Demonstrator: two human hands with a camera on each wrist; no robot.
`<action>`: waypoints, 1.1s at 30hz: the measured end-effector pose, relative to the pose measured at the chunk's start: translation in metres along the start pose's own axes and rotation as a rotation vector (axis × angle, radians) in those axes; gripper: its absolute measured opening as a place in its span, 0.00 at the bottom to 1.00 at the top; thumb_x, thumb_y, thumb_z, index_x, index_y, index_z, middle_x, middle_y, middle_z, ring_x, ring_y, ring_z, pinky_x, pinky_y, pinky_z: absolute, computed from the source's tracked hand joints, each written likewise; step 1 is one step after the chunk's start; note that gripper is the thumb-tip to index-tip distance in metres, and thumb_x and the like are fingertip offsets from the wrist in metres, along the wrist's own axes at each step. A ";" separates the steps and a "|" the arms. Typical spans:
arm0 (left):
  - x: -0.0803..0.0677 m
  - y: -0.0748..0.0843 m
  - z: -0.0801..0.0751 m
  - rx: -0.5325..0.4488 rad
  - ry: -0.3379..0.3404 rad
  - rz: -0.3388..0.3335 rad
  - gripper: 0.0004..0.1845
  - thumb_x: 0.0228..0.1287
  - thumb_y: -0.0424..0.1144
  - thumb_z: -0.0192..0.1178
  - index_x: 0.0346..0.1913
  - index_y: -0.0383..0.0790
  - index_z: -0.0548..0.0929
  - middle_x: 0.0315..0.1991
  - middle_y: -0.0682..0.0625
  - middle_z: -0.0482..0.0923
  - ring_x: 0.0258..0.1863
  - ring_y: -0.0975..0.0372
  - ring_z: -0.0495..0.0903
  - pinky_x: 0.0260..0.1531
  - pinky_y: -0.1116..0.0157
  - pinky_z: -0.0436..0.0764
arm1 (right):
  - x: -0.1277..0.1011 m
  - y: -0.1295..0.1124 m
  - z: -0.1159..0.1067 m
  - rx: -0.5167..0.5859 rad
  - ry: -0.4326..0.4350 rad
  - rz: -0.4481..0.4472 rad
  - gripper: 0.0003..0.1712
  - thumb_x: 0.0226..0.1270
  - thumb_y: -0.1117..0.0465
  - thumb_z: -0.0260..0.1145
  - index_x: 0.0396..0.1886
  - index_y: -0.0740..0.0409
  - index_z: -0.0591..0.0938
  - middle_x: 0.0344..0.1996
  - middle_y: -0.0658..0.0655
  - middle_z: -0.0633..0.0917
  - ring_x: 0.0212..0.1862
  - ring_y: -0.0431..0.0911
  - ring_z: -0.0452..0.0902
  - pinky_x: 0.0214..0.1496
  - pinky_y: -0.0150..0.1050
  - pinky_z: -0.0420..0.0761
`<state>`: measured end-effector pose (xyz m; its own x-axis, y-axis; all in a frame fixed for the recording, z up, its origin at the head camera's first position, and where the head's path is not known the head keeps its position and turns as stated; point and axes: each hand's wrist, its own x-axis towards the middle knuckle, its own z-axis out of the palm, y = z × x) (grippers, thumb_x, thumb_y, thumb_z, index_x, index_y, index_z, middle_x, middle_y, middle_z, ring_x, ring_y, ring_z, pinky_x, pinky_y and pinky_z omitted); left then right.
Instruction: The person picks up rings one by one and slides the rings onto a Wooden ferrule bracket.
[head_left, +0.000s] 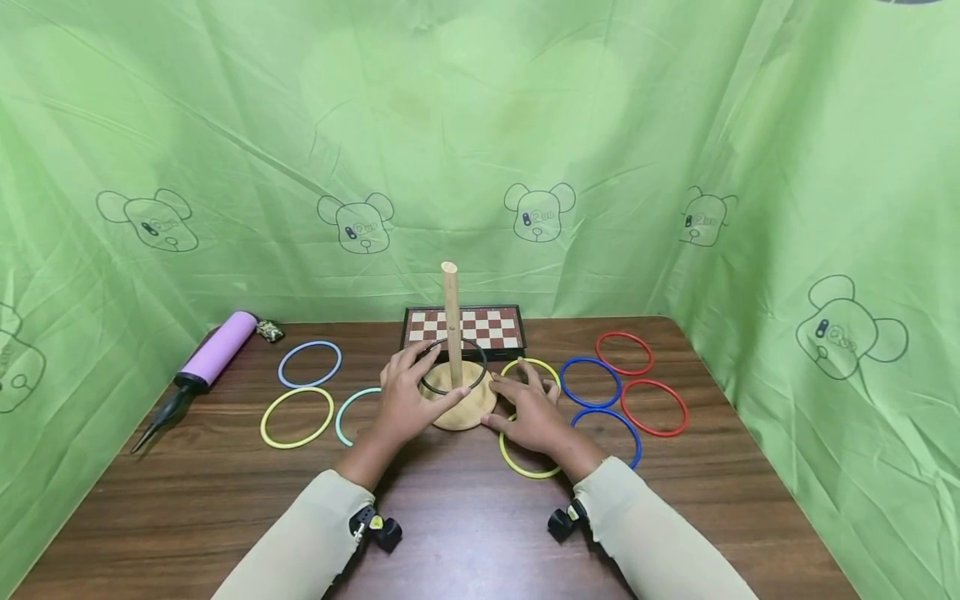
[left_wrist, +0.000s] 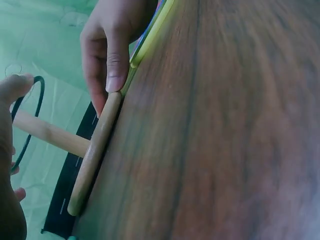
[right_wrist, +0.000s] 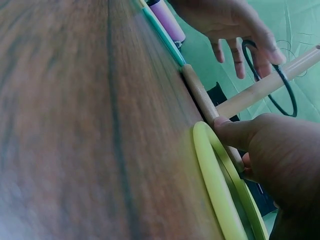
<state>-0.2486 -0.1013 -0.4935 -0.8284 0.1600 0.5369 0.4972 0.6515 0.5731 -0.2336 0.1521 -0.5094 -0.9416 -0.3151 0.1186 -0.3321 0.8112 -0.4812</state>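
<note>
A wooden peg [head_left: 452,321] rises from a round wooden base [head_left: 459,414] at the table's middle. My left hand [head_left: 405,398] holds a thin black ring [head_left: 486,364] between thumb and fingers. That ring encircles the peg and is raised off the base, as the right wrist view shows it [right_wrist: 288,90]. At the base's right side, my right hand [head_left: 534,417] grips the rim, thumb on the near edge and fingers farther round. Two yellow rings [head_left: 530,476] lie partly under and beside the right hand.
Blue rings [head_left: 591,406] and red rings [head_left: 686,417] lie on the right. On the left are a light blue ring [head_left: 340,358], a yellow ring [head_left: 264,433], a turquoise ring [head_left: 340,421] and a purple pump [head_left: 220,348]. A checkered board [head_left: 491,325] stands behind the peg.
</note>
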 end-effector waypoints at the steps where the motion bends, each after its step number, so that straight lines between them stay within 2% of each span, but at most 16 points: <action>1: 0.000 -0.001 0.001 0.006 -0.011 -0.007 0.48 0.54 0.57 0.82 0.75 0.37 0.81 0.76 0.37 0.76 0.75 0.36 0.71 0.71 0.30 0.64 | 0.000 0.000 0.000 -0.002 0.001 0.001 0.38 0.73 0.38 0.75 0.77 0.46 0.81 0.78 0.49 0.80 0.91 0.61 0.42 0.78 0.77 0.48; 6: -0.003 -0.008 0.005 0.021 -0.058 -0.054 0.49 0.54 0.59 0.81 0.76 0.37 0.80 0.76 0.35 0.76 0.75 0.36 0.70 0.71 0.31 0.65 | 0.001 0.000 0.001 0.001 0.005 0.000 0.37 0.74 0.37 0.74 0.77 0.45 0.81 0.76 0.50 0.81 0.91 0.61 0.42 0.77 0.78 0.49; 11: -0.005 -0.013 0.007 0.009 -0.099 -0.086 0.48 0.56 0.62 0.80 0.75 0.39 0.81 0.78 0.38 0.75 0.77 0.38 0.68 0.74 0.30 0.61 | 0.001 0.001 0.003 0.011 0.004 0.000 0.37 0.75 0.37 0.73 0.78 0.45 0.80 0.77 0.50 0.81 0.91 0.61 0.42 0.77 0.77 0.49; 20: -0.005 -0.016 0.009 0.068 -0.175 -0.070 0.46 0.59 0.65 0.78 0.76 0.45 0.81 0.78 0.43 0.75 0.78 0.36 0.67 0.75 0.27 0.59 | 0.000 0.002 0.001 0.020 0.026 0.006 0.38 0.73 0.39 0.75 0.78 0.45 0.80 0.76 0.50 0.82 0.91 0.61 0.43 0.77 0.76 0.49; 33: -0.007 -0.018 0.008 0.142 -0.271 -0.094 0.48 0.59 0.67 0.77 0.77 0.43 0.80 0.79 0.44 0.75 0.78 0.37 0.66 0.78 0.28 0.55 | 0.001 0.001 0.001 0.031 0.018 0.024 0.38 0.73 0.39 0.76 0.77 0.44 0.81 0.74 0.50 0.83 0.91 0.61 0.44 0.77 0.74 0.51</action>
<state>-0.2542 -0.1082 -0.5123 -0.9169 0.2740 0.2901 0.3904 0.7665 0.5099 -0.2350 0.1522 -0.5109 -0.9501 -0.2871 0.1220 -0.3081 0.8027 -0.5106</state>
